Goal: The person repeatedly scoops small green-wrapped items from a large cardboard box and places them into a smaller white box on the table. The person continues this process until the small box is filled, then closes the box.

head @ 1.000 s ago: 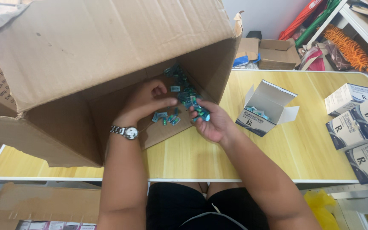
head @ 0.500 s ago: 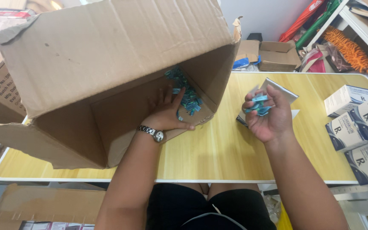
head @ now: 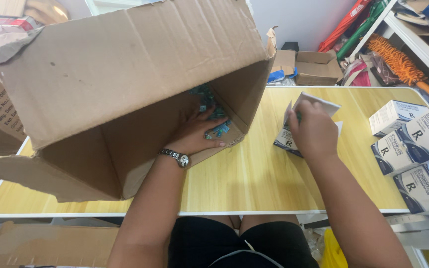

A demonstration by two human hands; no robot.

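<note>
The left hand (head: 194,135) lies flat and open on a heap of small blue-green packets (head: 213,120) inside the big cardboard box (head: 125,74) tipped on its side on the table (head: 254,173). The right hand (head: 314,131) reaches into the small open white carton (head: 288,139) just beside that box; its grip is hidden, so I cannot tell whether it is closed. More white cartons (head: 408,144) are stacked at the table's right edge.

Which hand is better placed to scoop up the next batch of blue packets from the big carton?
Left. The left hand already lies flat on the blue packets inside the tipped cardboard carton, while the right hand is over the small open white box.
</note>
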